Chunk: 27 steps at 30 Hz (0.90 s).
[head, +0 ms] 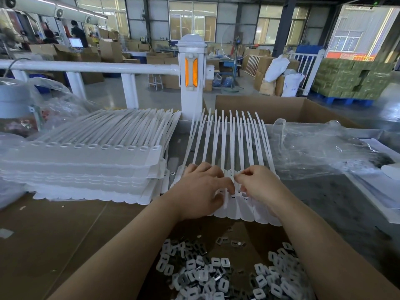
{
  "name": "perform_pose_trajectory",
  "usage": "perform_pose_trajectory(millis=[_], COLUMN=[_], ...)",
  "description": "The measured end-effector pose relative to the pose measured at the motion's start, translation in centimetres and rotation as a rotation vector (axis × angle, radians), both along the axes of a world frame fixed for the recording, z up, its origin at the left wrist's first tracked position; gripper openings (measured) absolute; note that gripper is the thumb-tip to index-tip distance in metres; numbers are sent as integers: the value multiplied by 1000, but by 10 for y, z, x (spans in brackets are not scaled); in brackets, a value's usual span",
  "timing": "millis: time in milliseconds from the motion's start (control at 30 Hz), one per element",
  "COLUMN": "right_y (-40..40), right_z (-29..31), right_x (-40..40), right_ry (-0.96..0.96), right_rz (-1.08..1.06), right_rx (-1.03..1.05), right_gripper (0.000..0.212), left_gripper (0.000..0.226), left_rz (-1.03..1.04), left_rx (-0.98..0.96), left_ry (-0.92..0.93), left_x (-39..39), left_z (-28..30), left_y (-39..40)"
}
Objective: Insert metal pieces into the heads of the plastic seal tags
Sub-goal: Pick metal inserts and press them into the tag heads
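At the bottom centre of the frame, a loose heap of small metal pieces point(218, 276) lies on a brown cardboard work surface point(65, 234), between the person's two forearms. A few stray pieces sit just above the heap. The cardboard at lower left is bare, giving the left arm open room.

Just above the heap, in the middle of the frame, a row of white plastic seal tags point(238, 204) lies flat, heads toward the viewer and thin tails fanning away and upward. The left hand point(201, 191) rests palm down on the left part of this row, its fingers curled over the tags. The right hand point(257, 185) lies over the right part, thumb and forefinger pinched together at one tag's head; whether a metal piece sits in the pinch cannot be told.

To the left, well apart from the hands, a tall stack of more tag sheets point(86, 165) sits on the table. Crumpled clear plastic bags point(313, 148) lie to the right. Beyond the tails stands an open cardboard box point(281, 107); its contents are hidden. Behind it, a white railing post point(191, 72) marks the table's far edge.
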State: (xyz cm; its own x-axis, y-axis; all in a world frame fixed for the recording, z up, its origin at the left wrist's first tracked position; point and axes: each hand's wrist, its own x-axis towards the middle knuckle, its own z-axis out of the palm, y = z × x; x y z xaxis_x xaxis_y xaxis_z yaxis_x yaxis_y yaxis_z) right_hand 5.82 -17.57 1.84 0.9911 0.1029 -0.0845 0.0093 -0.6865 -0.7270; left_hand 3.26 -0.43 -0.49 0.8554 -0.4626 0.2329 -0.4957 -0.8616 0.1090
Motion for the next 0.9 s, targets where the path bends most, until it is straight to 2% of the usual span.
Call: perform_pose_trajectory(millis=[533,633,700,767,900], right_y=[-1,-2,-2,-3,7], right_z=[-2,-3,0,9,27], right_x=[2,3,1,-4,-22], right_ry=[0,-39,-89,-80,114], right_rz=[11,47,150,353,860], right_rx=[16,40,26,14,-76], right_gripper=[13,12,10,5,7], left_gripper=[33,32,30,23,21], left_rz=[-7,7,22,42,63], left_rx=[30,-17,-86,-145,-231], left_ry=[14,13,40,67,148], left_x=[-1,0,1,3,5], left_z=[-2,-4,-5,-7,-6], left_y=[-2,0,4,9,17])
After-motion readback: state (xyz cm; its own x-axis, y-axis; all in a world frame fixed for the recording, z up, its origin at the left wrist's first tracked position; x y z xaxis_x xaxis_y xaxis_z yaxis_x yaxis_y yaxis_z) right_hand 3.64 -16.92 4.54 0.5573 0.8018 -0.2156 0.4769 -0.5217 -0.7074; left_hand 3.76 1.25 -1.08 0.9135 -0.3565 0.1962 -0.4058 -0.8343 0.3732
